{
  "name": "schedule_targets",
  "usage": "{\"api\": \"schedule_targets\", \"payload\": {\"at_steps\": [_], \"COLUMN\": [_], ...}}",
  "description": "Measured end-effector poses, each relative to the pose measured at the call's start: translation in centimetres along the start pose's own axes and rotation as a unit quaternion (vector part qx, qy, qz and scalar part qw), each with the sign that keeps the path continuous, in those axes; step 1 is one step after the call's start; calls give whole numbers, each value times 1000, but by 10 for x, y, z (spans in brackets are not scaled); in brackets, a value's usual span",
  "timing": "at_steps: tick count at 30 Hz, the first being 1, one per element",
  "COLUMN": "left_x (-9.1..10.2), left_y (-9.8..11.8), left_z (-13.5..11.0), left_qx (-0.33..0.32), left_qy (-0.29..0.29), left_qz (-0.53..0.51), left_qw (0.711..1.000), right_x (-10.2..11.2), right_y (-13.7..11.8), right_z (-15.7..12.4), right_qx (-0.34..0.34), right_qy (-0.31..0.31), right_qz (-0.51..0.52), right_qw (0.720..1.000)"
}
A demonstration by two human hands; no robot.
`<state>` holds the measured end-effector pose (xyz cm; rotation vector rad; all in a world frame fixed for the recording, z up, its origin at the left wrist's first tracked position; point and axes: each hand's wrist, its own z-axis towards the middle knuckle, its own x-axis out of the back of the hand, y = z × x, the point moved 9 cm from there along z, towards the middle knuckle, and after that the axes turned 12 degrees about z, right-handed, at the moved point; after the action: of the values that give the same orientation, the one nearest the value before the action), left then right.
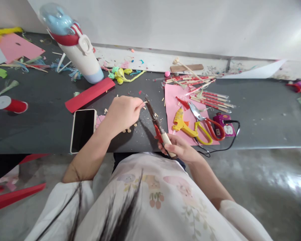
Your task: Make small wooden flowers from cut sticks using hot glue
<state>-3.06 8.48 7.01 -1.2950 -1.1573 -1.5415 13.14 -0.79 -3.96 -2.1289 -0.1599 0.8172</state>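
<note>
My right hand (177,147) has a tight grip on the shears (157,125), blades angled up-left; left hand (122,112) pinches a tiny stick piece (143,103) at the blade tip, above the desk (40,113).

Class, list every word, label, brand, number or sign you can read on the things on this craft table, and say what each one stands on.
None can be read.
Purple box by the cable: pale markings on its label, too small and blurred.
Glue gun, phone and bottle: no lettering visible.
Shirt: printed pictures only, no words.
</note>
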Motion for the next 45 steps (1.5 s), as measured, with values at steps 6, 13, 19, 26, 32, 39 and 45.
{"api": "schedule_targets", "payload": {"at_steps": [6,13,19,26,32,39,45], "left_x": [5,12,11,16,20,20,19], "left_y": [9,16,18,21,28,29,29], "left_z": [-5,-14,-18,-23,-27,-30,-31], "left_qx": [-57,-63,-81,-89,-106,-124,-123], "left_qy": [8,19,39,44,32,40,59], "left_qz": [82,146,161,173,215,208,190], "left_qw": [995,987,983,980,970,969,972], "right_x": [1,-6,-13,-15,-15,-19,-21], "right_y": [4,6,10,13,19,27,18], "right_z": [3,6,5,5,4,2,0], "right_qx": [3,3,1,3,4,-4,0], "right_qy": [2,2,-19,-39,-39,-43,-8], "right_qz": [-18,-2,20,33,40,59,23], "right_qw": [1000,1000,1000,999,998,997,1000]}}
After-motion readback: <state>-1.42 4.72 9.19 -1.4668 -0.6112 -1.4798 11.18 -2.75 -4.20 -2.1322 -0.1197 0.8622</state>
